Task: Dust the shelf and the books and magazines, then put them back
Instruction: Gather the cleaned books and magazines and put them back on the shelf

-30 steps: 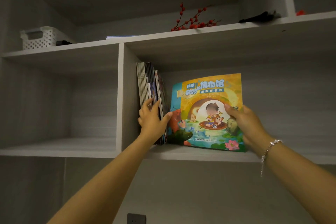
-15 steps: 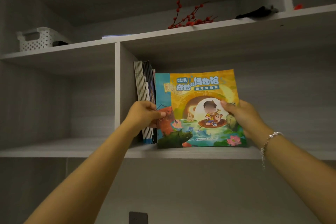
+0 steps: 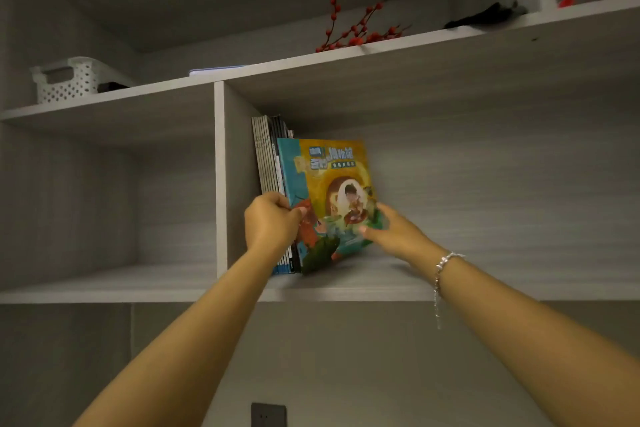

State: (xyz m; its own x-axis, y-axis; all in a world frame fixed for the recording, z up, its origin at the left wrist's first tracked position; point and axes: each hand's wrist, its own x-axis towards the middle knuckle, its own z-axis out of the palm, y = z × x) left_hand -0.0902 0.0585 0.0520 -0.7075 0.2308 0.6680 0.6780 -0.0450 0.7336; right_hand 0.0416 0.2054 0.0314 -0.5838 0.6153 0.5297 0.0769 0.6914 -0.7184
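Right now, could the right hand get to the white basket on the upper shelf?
Probably not directly. The right hand presses on the picture book, and the white basket sits far to the left on the upper shelf; the left arm crosses the path between.

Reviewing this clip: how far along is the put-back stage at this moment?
Done: a row of magazines stands upright against the divider. In hand: the picture book, left hand gripping its spine edge, right hand on the cover, angled toward the row. Left: closing it flush. Whether dusting happened cannot be told.
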